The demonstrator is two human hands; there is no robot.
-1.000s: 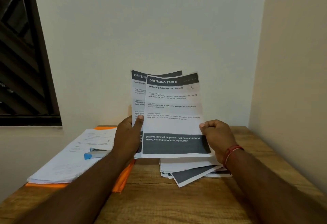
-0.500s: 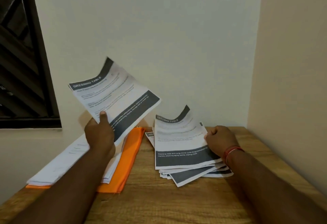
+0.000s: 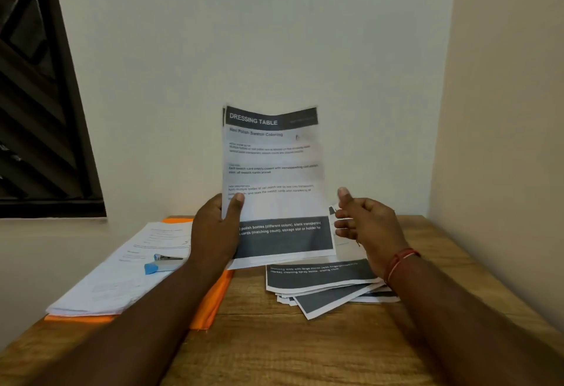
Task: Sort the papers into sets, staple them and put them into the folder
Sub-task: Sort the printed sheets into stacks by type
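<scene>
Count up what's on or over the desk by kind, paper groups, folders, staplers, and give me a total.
Paper groups: 3: the held sheets in the left hand, the loose pile, the white stack
Orange folder: 1
Blue stapler: 1
Total: 5
The right hand is open and holds nothing.

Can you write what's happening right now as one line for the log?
left hand: grip on Dressing Table sheet, upright | right hand: open, empty | loose pile: on table | stapler: untouched
</scene>
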